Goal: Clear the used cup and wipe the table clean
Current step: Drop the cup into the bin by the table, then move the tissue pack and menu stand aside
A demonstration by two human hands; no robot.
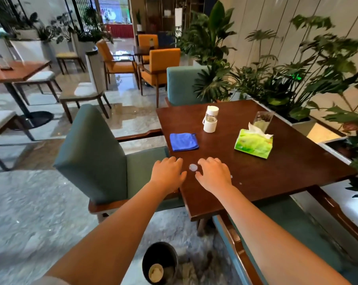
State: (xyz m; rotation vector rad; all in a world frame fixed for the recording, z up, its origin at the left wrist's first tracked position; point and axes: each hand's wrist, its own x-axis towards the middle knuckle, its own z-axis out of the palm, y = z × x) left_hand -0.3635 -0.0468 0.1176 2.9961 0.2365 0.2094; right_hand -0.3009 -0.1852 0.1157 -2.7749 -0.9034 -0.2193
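A dark wooden table (276, 173) stands before me. My left hand (168, 171) hovers palm down over its near left corner, fingers apart and holding nothing. My right hand (214, 171) hovers just to the right, also spread and holding nothing. Between them a small pale spot (193, 167) lies on the wood, and smaller pale specks (240, 183) sit right of my right hand. A folded blue cloth (183, 141) lies beyond my hands. On the floor below stands a black bin (160, 262) with a used cup (156, 272) lying inside it.
A white bottle (210, 119), a green tissue pack (254, 144) and a clear sign holder (263, 120) stand on the table. Teal chairs sit at the left (96, 157), far side (182, 85) and near right. Potted plants (297, 79) line the right edge.
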